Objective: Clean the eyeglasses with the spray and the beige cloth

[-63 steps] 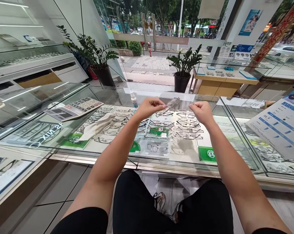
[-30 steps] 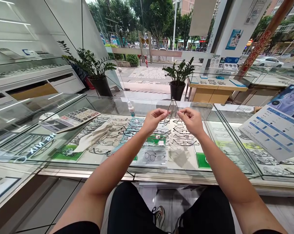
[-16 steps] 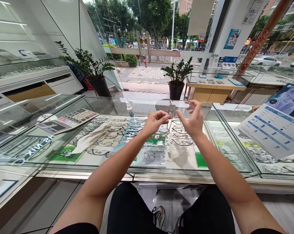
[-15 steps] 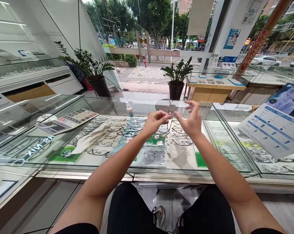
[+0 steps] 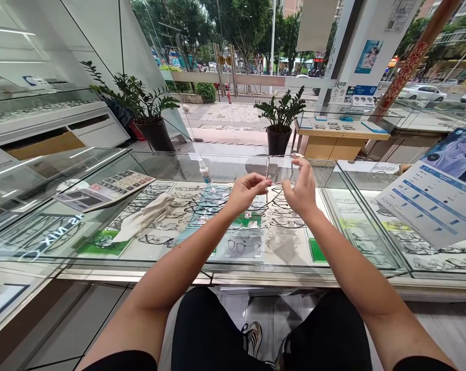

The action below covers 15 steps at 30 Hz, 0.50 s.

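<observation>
A thin metal pair of glasses [image 5: 273, 178] is held up above the glass display counter [image 5: 179, 257], its two arms pointing upward. My left hand [image 5: 246, 189] pinches the frame low on its left side. My right hand [image 5: 300, 188] is closed on the right arm near its tip, fingers curled. Both hands hover over rows of glasses frames [image 5: 202, 206] laid out inside the case. The lenses are hard to make out against the glass.
A calculator [image 5: 101, 188], a white cloth [image 5: 142, 219] and a small spray bottle [image 5: 204, 172] lie on the counter to the left. A printed price sheet [image 5: 430, 203] leans at the right. Two potted plants [image 5: 281, 121] stand behind the counter.
The glasses went from held sideways between both hands to upright. My right hand opened briefly half a second ago and now grips the right arm, spreading it away from the left one.
</observation>
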Each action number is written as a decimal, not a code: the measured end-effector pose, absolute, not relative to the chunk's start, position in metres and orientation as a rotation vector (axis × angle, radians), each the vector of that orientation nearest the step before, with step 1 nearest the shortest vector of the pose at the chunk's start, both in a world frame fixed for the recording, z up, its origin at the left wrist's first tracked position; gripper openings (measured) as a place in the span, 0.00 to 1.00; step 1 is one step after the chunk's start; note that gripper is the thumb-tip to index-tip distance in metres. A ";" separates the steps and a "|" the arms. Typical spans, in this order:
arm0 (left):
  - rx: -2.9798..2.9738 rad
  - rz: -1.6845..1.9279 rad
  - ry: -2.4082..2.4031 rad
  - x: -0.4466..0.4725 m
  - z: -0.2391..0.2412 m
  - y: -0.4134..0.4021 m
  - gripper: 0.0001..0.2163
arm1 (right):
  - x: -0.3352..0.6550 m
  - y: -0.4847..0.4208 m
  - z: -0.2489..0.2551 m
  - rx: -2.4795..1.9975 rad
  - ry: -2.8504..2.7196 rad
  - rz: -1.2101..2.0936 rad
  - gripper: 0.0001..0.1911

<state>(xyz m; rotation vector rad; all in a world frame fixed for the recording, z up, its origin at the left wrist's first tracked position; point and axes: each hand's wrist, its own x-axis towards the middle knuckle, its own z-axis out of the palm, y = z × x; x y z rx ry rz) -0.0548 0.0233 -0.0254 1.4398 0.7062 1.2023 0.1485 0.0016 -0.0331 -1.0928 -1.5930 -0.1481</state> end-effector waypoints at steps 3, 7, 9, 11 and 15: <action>1.420 1.233 0.708 -0.056 -0.025 0.024 0.25 | 0.151 0.003 -0.033 -1.137 -1.612 -0.169 0.29; 1.386 1.280 0.698 -0.059 -0.020 0.024 0.25 | 0.152 0.002 -0.031 -1.194 -1.611 -0.192 0.27; 1.368 1.310 0.688 -0.061 -0.017 0.025 0.25 | 0.151 0.001 -0.031 -1.212 -1.609 -0.180 0.26; 1.348 1.350 0.683 -0.063 -0.015 0.027 0.25 | 0.150 0.001 -0.031 -1.220 -1.615 -0.163 0.26; 1.335 1.401 0.683 -0.065 -0.014 0.029 0.25 | 0.149 0.000 -0.031 -1.253 -1.636 -0.155 0.25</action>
